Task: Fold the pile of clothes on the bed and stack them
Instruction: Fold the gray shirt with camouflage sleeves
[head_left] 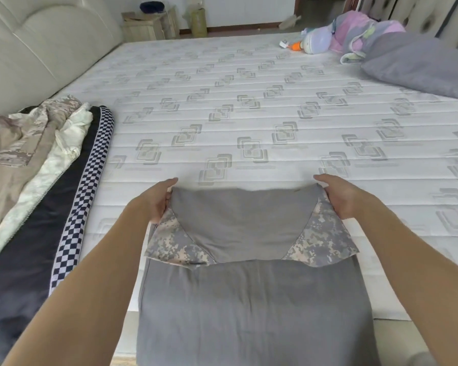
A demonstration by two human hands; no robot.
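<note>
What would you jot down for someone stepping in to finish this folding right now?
Left hand: grips the far left corner of the grey camouflage shirt.
Right hand: grips the far right corner, same grip.
Shirt: lies at the near edge of the mattress, its upper part turned back over the body.
Unfolded pile: camouflage jacket and dark checkered garment, on the left side of the bed.
Done: this shirt is partway folded.
Left: finish this fold, fold the pile, stack everything. No finished stack shows.
</note>
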